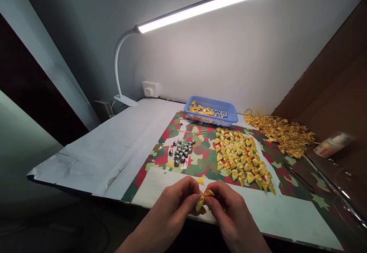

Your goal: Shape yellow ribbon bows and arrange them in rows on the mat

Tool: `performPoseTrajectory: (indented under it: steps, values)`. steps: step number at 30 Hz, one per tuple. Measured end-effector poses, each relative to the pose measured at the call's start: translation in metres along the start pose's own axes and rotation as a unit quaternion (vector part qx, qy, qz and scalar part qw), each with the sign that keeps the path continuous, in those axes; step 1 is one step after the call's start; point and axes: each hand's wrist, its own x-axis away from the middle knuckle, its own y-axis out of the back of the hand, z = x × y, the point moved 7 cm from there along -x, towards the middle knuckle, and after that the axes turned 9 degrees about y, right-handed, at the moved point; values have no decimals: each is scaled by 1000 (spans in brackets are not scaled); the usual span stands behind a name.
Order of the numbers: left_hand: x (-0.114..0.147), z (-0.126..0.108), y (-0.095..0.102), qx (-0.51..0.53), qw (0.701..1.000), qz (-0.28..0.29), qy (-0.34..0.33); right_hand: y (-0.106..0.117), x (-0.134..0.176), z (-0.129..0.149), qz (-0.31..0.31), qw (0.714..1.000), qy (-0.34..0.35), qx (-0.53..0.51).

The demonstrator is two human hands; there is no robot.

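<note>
Between my two hands, just over the table's front edge, is a small yellow ribbon bow (201,202). My left hand (180,202) pinches its left side between thumb and forefinger. The thumb and fingers of my right hand (228,209) close on its right side. Just beyond the fingertips lies a loose yellow ribbon piece (200,180). Shiny silver bells (182,153) sit in a loose group on the patterned sheet ahead of my left hand. Ahead of my right hand, many yellow bows (242,157) are spread in close rows.
A blue basket (233,119) at the back holds bows and silver pieces. Golden ties (282,132) are heaped at the right, near a white bottle (329,146) and tweezers (298,175). A lit lamp (212,6) hangs overhead. White paper (94,153) covers the table's left side.
</note>
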Motion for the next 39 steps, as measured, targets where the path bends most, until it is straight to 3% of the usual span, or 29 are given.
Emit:
performPoseTrajectory:
  steps: [9, 13, 16, 18, 22, 25, 30, 39]
  values:
    - [-1, 13, 5, 175, 984, -41, 10, 2, 4, 2, -78, 997, -7, -26]
    - [2, 11, 4, 163, 985, -59, 5, 12, 3, 17, -105, 990, 81, 46]
    - [4, 5, 1, 125, 990, -62, -14, 13, 0, 29, -71, 980, 156, 105]
    - [5, 2, 0, 94, 993, -64, -32, 12, -2, 31, -59, 978, 163, 116]
    - [5, 2, -1, 38, 995, -74, -46, 9, -4, 30, -67, 981, 145, 113]
    - [4, 3, -5, 29, 998, -47, -44, 5, -5, 26, -43, 992, 97, 62]
    - [3, 4, -10, 63, 998, -6, -29, 1, -9, 15, -9, 999, 0, -51]
    - [3, 10, -1, 158, 987, 0, 14, 11, -8, 10, -29, 995, -38, -84]
